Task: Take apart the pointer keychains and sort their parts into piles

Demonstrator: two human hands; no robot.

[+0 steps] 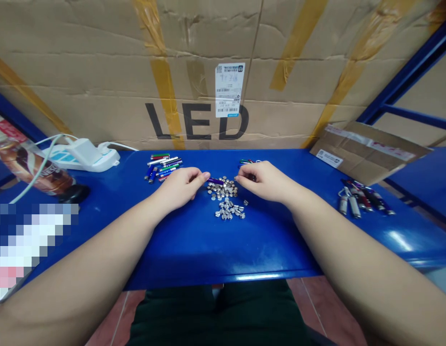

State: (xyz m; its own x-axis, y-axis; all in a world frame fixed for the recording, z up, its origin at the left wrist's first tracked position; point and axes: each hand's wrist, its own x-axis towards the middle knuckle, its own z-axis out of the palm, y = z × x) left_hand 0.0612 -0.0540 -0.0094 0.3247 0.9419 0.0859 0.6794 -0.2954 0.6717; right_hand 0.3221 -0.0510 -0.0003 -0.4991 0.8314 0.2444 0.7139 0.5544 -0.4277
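My left hand (187, 187) is closed, pinching a small purple metal tube (216, 181) between thumb and fingers; the tube points right, over a pile of shiny button cells (219, 193). Across from it, my right hand (261, 179) has its thumb and fingertips pressed together just right of the pile, and anything in them is too small to make out. Nearer to me lies a second heap of small silver metal pieces (228, 210). Behind my left hand are several coloured metal tubes (168, 162). A few more thin coloured pieces (244, 162) show partly behind my right hand.
Several finished-looking mini torches (365, 199) with straps lie at the right, before a small cardboard box (367, 146). A white power strip (89, 156) and a brown drink bottle (31, 166) stand at the left. A big carton (194, 62) walls off the blue table's (226, 250) back.
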